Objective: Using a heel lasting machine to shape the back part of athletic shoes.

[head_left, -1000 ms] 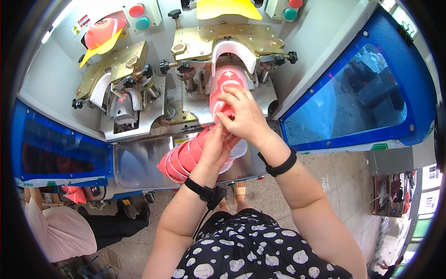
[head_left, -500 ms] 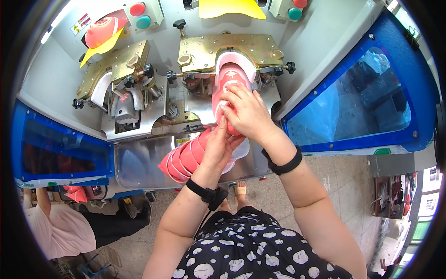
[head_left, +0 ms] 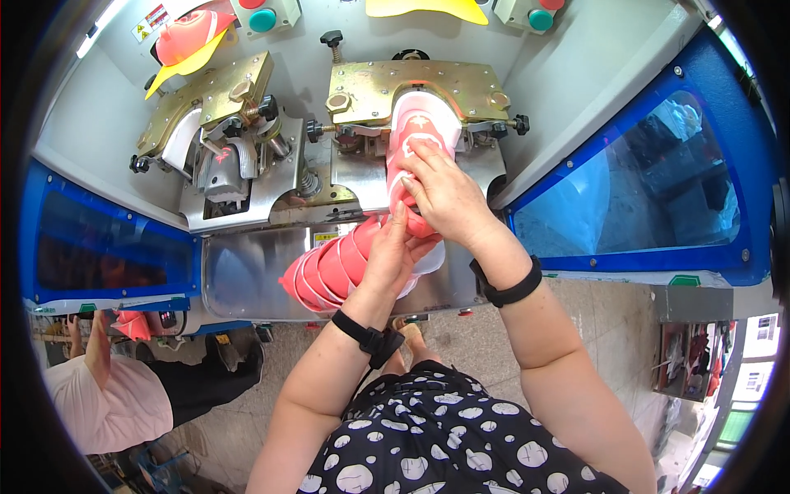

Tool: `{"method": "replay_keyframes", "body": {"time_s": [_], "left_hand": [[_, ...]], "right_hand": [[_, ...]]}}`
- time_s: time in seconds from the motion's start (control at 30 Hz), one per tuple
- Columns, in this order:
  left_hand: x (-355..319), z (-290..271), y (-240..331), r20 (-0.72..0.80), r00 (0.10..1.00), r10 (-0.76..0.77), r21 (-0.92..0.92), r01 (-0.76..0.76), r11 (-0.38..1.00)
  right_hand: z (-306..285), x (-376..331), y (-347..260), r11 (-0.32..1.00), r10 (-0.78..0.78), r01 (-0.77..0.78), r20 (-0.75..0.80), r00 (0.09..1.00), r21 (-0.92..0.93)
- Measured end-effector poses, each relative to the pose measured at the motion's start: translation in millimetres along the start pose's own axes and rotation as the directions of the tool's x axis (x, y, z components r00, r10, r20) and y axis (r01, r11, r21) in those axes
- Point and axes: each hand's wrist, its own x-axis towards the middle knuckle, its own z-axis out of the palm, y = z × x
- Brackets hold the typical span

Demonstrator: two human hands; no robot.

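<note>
A coral cap (head_left: 399, 169) with white markings lies over the form of the right-hand press (head_left: 411, 86). Its pale front edge (head_left: 424, 107) sits under the brass-coloured plate. My right hand (head_left: 448, 193) rests on top of the cap, fingers stretched over the white markings and thumb at its left side. At the cap's near end, my left hand (head_left: 393, 255) pinches the coral fabric between thumb and fingers. Below and left of my hands, a nested stack of coral caps (head_left: 329, 267) lies on its side, partly hidden by my left hand.
A second press (head_left: 222, 177) with a bare grey form stands at left. Another coral cap with a yellow brim (head_left: 193, 45) is above it. Blue-framed window panels (head_left: 634, 181) flank the work area. A co-worker in a pale shirt (head_left: 115, 403) stands at lower left.
The cap's pale front edge, raised and curved before, now lies flatter against the form. My right hand has stayed on the cap, and the whole view has shifted slightly.
</note>
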Motion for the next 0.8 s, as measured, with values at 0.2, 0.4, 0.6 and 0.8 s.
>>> {"method": "replay_keyframes", "body": {"time_s": [0.2,0.4,0.6,0.8], "left_hand": [[-0.9,3.3,-3.3,-0.024,1.0,0.005,-0.003,-0.006,1.0],[3.5,1.7,-8.3,-0.018,1.0,0.003,0.004,-0.003,1.0],[-28.0,-8.6,-14.7,-0.014,0.997,-0.07,-0.041,0.069,0.997],[-99.8,-61.2,7.0,0.237,0.887,0.397,0.936,-0.317,0.151]], "right_hand": [[-1.9,-2.5,3.3,0.999,0.026,-0.027,0.031,0.999,0.03],[1.9,-6.4,10.9,0.998,-0.019,0.018,0.014,1.0,0.055],[-7.4,-10.9,-0.7,0.998,-0.03,0.035,-0.101,0.994,0.045],[6.7,-103.5,-33.9,0.959,-0.024,0.085,-0.219,0.975,0.271]]}}
